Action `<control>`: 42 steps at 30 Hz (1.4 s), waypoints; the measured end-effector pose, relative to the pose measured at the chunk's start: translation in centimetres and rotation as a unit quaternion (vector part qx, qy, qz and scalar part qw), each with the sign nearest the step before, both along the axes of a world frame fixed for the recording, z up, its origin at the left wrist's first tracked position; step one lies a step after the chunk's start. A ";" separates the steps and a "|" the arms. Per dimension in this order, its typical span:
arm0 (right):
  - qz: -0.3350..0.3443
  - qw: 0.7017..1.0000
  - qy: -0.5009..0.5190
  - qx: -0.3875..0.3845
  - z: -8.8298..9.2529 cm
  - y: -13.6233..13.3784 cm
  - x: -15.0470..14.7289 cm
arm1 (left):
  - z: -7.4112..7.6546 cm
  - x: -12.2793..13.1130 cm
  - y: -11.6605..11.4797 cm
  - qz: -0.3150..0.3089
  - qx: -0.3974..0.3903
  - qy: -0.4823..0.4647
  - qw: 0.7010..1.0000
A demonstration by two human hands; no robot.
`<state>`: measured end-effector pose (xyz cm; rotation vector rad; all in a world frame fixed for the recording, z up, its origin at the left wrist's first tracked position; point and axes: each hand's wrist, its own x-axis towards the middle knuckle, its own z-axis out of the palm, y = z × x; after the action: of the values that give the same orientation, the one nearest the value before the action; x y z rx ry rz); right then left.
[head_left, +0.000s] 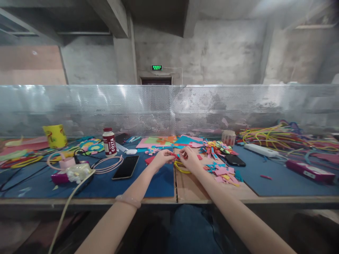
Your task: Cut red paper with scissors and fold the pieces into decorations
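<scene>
My left hand (162, 157) and right hand (190, 159) pinch one small red paper (174, 154).

The long table (212, 197) carries a blue mat (79, 183); a black phone (125, 167) lies at nine o'clock from my left hand, paper scraps (221, 172) at four o'clock from my right hand. Both hands are closed on the red paper at table centre, a yellow ring (182, 170) at its six o'clock.

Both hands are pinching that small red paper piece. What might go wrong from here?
1. The red paper piece is tiny and pinched between the left hand and right hand, so it may tear or slip.
2. The right forearm lies close beside the scrap pile and might scatter it.
</scene>
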<state>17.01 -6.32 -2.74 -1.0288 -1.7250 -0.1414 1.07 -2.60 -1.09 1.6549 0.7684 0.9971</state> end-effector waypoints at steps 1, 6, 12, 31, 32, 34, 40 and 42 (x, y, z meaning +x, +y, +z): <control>-0.006 1.000 -0.023 0.015 0.1 -0.1 0.0 | 0.0 0.0 0.0 -0.003 0.001 -0.005 1.000; -0.013 0.994 -0.100 0.048 0.4 -0.6 -0.3 | -0.1 0.0 0.1 -0.027 -0.003 -0.031 0.999; -0.009 0.991 -0.115 0.062 0.3 -0.5 -0.3 | 0.2 0.0 -0.4 -0.045 -0.002 -0.040 0.998; -0.041 0.988 -0.138 0.056 0.1 -0.3 -0.3 | 0.4 0.2 -0.9 -0.046 0.035 -0.018 0.998; -0.039 0.988 -0.138 0.056 0.1 -0.3 -0.3 | 0.4 0.2 -0.8 -0.049 0.037 -0.018 0.998; -0.040 0.988 -0.137 0.059 0.1 -0.4 -0.3 | 0.3 0.1 -0.7 -0.054 0.043 -0.015 0.997; -0.031 0.991 -0.116 0.064 0.1 -0.4 -0.5 | 0.1 -0.1 -0.5 -0.055 0.061 0.000 0.997; -0.023 0.993 -0.105 0.058 0.1 -0.3 -0.5 | 0.0 -0.1 -0.5 -0.060 0.065 0.001 0.996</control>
<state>16.46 -6.65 -2.65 -0.9962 -1.8591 -0.3857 1.01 -3.05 -1.05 1.7925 0.6075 0.9776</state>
